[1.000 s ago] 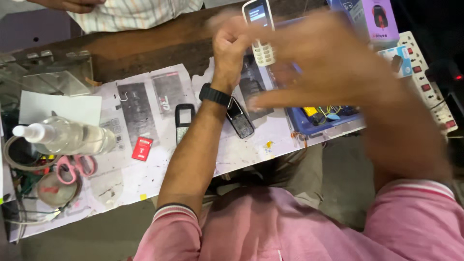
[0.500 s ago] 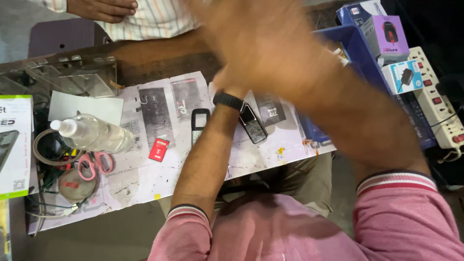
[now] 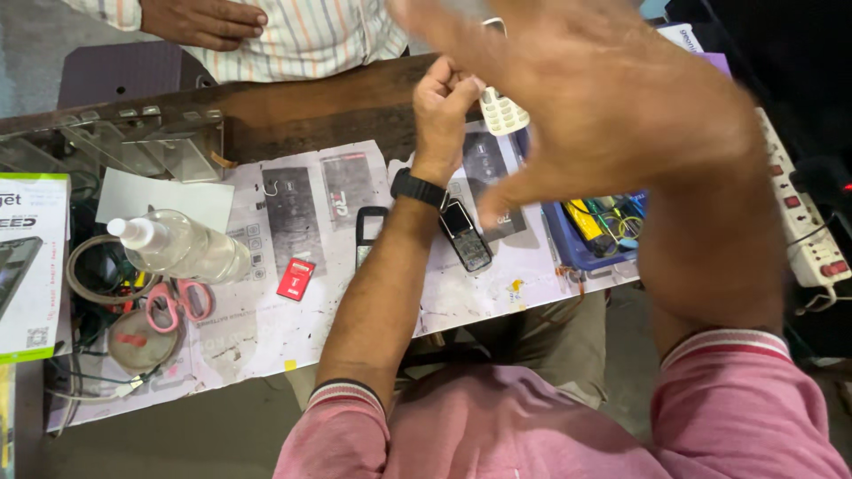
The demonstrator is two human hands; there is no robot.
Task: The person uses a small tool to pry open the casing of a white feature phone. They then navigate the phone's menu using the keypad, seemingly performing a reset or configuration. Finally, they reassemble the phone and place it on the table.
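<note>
The left hand (image 3: 448, 98), upper middle of the frame, is curled in a pinch on the white keypad (image 3: 503, 111) of a phone held above the tabletop (image 3: 302, 111). The right hand (image 3: 603, 98) hovers close to the camera at upper right, blurred, fingers spread, holding nothing. Below the left wrist, a dark phone (image 3: 467, 235) lies on the paper sheet (image 3: 266, 328). A clear bottle (image 3: 182, 250) and pink scissors (image 3: 177, 303) lie at left.
</note>
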